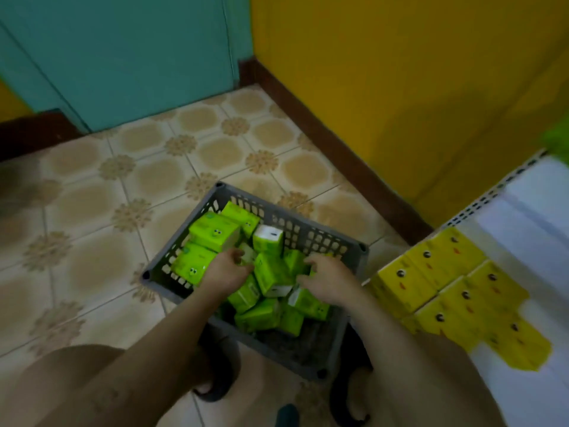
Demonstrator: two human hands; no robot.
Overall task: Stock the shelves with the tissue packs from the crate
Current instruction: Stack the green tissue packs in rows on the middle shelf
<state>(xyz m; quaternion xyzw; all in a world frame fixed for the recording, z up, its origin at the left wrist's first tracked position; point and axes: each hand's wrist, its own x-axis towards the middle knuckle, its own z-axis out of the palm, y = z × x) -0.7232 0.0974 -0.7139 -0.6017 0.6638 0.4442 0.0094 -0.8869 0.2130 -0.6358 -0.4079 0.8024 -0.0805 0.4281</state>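
A grey slotted crate stands on the tiled floor and holds several bright green tissue packs lying at all angles. Both my hands reach down into it. My left hand lies on the packs at the crate's left, its fingertips down among them. My right hand is spread over the packs at the right side, fingers bent downward. Whether either hand grips a pack is hidden by the hands themselves. A white shelf at the right carries several yellow tissue packs in rows.
A yellow wall with a dark brown skirting runs behind the crate. A teal door is at the back left. My knees and sandalled feet are just below the crate. Patterned floor tiles stretch to the left.
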